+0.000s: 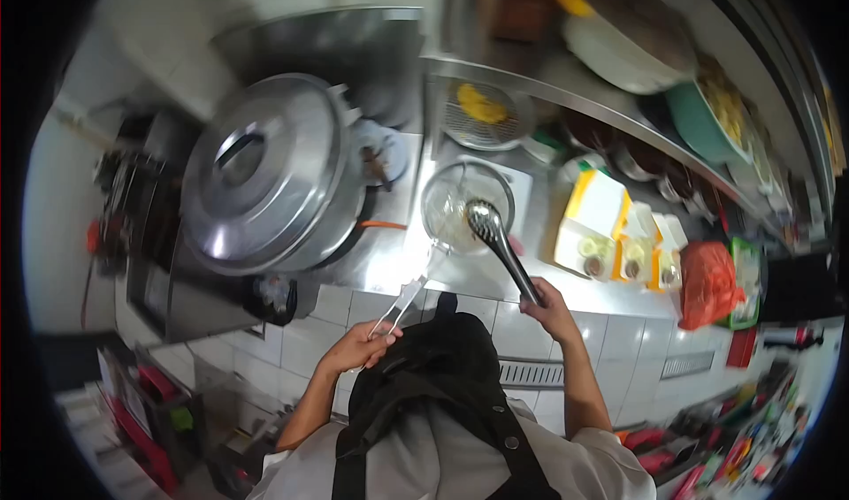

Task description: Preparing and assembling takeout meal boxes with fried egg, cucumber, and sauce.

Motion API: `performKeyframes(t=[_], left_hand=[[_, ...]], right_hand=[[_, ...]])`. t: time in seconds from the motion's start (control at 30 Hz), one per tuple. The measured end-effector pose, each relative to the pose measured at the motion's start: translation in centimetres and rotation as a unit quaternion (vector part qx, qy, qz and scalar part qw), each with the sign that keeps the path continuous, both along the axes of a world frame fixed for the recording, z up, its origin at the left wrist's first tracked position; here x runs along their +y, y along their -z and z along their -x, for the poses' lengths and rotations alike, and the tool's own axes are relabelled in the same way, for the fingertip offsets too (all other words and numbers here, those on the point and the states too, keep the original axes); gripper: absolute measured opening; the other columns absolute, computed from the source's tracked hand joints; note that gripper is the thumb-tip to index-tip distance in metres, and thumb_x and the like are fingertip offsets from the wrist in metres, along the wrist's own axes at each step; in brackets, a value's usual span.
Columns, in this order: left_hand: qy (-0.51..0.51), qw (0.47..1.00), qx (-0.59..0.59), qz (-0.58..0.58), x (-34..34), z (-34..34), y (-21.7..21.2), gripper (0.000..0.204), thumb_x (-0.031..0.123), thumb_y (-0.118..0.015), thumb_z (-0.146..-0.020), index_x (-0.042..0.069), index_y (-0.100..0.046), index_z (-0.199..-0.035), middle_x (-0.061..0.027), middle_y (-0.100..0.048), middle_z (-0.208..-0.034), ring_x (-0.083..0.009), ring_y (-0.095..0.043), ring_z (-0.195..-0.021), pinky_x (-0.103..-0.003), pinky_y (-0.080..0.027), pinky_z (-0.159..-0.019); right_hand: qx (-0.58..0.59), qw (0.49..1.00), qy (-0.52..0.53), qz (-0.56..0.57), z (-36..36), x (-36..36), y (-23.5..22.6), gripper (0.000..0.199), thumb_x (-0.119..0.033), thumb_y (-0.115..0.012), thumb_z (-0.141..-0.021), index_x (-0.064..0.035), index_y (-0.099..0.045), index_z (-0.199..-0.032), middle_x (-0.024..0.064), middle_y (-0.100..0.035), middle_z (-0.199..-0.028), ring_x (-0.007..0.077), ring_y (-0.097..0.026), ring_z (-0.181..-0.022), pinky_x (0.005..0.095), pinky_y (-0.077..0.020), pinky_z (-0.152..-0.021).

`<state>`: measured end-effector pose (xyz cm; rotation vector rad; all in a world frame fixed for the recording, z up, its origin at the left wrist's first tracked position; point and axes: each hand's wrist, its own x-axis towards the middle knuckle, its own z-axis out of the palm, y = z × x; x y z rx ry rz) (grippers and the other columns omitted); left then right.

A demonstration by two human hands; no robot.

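Note:
My left hand (363, 345) grips the long handle of a round wire strainer (464, 201), whose basket hangs over the steel counter (389, 266). My right hand (548, 304) holds the handle of metal tongs (495, 235). The tongs' head reaches into the strainer basket. What lies in the basket is too blurred to tell. Both hands are above the counter's tiled front edge, just ahead of my black apron.
A big steel pot with a domed lid (265, 173) stands on a burner at left. Another strainer with yellow food (482, 106) sits behind. Open yellow-and-white boxes (601, 226), small sauce cups (632, 266) and an orange bag (707, 283) lie at right. Bowls (632, 40) fill the shelf above.

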<state>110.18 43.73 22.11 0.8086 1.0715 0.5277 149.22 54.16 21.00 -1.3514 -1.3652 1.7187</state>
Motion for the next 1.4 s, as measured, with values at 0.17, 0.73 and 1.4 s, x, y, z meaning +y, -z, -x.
performKeyframes(t=[0.17, 0.73, 1.4], left_hand=[[-0.083, 0.996, -0.015, 0.041, -15.8, 7.4, 0.9, 0.026, 0.021, -0.055, -0.093, 0.006, -0.057, -0.115, 0.0049, -0.045, -0.06, -0.0047, -0.04, -0.048, -0.022, -0.035, -0.044], [-0.727, 0.685, 0.032, 0.036, -47.2, 19.2, 1.0, 0.029, 0.022, -0.057, -0.092, 0.002, -0.052, -0.112, 0.0037, -0.044, -0.058, -0.0055, -0.04, -0.044, -0.022, -0.034, -0.041], [-0.762, 0.636, 0.108, 0.058, -43.9, 54.6, 0.3, 0.027, 0.019, -0.057, -0.092, 0.002, -0.053, -0.113, 0.0041, -0.042, -0.052, -0.0041, -0.035, -0.039, -0.022, -0.029, -0.037]], right_hand=[[-0.017, 0.962, -0.256, 0.092, 9.1, -3.3, -1.4, 0.031, -0.001, -0.067, -0.073, -0.0031, -0.055, -0.102, -0.0021, -0.049, -0.082, 0.0071, -0.048, -0.073, 0.0237, -0.0424, -0.065], [0.123, 0.774, -0.594, 0.184, 65.2, -22.7, -1.8, 0.04, -0.016, -0.066, -0.084, -0.0018, -0.05, -0.118, 0.0009, -0.055, -0.073, 0.0053, -0.043, -0.048, 0.0205, -0.0336, -0.046], [-0.283, 0.648, -0.461, -0.536, 82.8, -15.6, 2.0, 0.07, -0.016, -0.067, -0.076, -0.0174, -0.038, -0.14, 0.0112, -0.057, -0.081, 0.031, -0.061, -0.068, 0.0436, -0.0495, -0.06]])
